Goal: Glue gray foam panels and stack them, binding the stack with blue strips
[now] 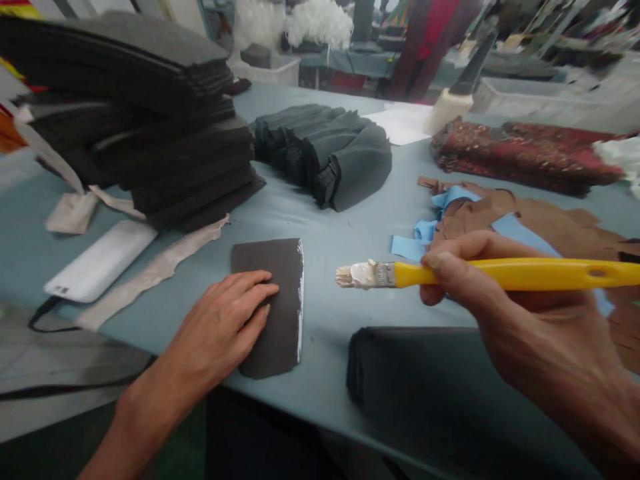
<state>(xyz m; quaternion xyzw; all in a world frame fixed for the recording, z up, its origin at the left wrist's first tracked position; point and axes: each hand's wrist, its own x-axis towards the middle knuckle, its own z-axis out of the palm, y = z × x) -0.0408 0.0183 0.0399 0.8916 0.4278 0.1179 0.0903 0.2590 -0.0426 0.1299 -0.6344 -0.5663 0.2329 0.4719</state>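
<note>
My left hand lies flat with its fingers spread on a dark grey cut piece near the table's front edge. A white strip of glue runs along that piece's right edge. My right hand grips a yellow-handled brush, held level above the table. Its white-coated bristles point left and stop just right of the piece, without touching it.
A tall stack of dark sheets stands at the back left. Folded grey pieces lie behind the work spot, a dark pile at the front right. A white phone, brown and blue scraps and patterned red fabric rest on the blue-grey table.
</note>
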